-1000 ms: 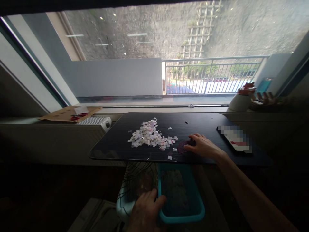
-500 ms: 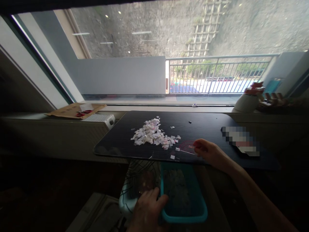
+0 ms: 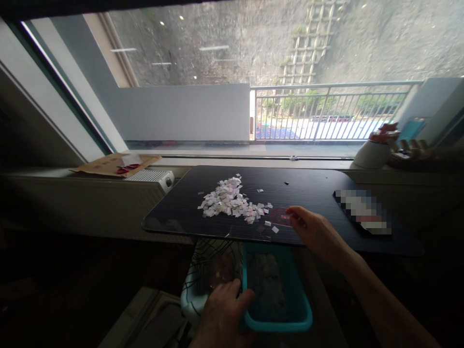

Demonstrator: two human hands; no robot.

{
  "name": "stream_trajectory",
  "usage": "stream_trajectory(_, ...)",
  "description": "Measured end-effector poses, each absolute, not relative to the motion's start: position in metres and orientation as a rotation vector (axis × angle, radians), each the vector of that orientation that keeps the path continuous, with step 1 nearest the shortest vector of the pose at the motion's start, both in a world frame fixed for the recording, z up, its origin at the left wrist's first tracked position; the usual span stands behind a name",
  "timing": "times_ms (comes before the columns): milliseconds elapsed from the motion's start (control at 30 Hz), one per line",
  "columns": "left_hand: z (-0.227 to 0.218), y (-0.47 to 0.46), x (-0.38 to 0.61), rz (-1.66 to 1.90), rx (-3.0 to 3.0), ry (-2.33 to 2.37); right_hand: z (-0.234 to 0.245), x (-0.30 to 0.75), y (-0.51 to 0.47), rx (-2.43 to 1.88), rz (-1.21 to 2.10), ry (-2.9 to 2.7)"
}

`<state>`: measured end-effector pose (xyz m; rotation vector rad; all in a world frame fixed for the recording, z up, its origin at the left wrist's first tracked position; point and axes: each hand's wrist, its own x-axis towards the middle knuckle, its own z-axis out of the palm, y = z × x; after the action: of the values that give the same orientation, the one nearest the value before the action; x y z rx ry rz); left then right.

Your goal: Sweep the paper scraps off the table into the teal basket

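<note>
Right hand [image 3: 315,232] pinching pink card [image 3: 280,217] beside paper scraps [image 3: 232,203]; left hand [image 3: 223,316] gripping teal tray [image 3: 302,309] rim.

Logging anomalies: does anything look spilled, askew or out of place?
Paper scraps lie heaped loose on the dark table, strays scattered toward its front edge by the pink piece in the right hand, above the teal basket the left hand holds.

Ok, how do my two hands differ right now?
The left hand grips the rim of the teal bin, below the black table; the right hand is up on that table. The left hand wraps a deep container; the right hand pinches a thin pink piece beside the paper scraps. Both are bare.
</note>
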<state>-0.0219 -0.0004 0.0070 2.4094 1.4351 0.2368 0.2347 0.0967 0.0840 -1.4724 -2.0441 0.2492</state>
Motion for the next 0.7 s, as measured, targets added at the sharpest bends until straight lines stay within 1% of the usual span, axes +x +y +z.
stream_trajectory(133, 0.005, -0.001, -0.023, 0.246, 2.431, 1.446, 0.081, 0.234, 0.096, -1.502, 0.276, -2.032)
stream_trajectory(333, 0.014, 0.0, -0.022, 0.366, 2.464, 1.399, 0.079, 0.253, 0.073, -1.624, 0.282, -1.981)
stream_trajectory(600, 0.021, 0.005, -0.018, 0.426, 2.437, 1.337, 0.052, 0.272, 0.049, -1.601, 0.447, -1.854)
stream_trajectory(700, 0.023, 0.005, -0.017, 0.414, 2.431, 1.334, 0.048, 0.271, 0.047, -1.601, 0.43, -1.785)
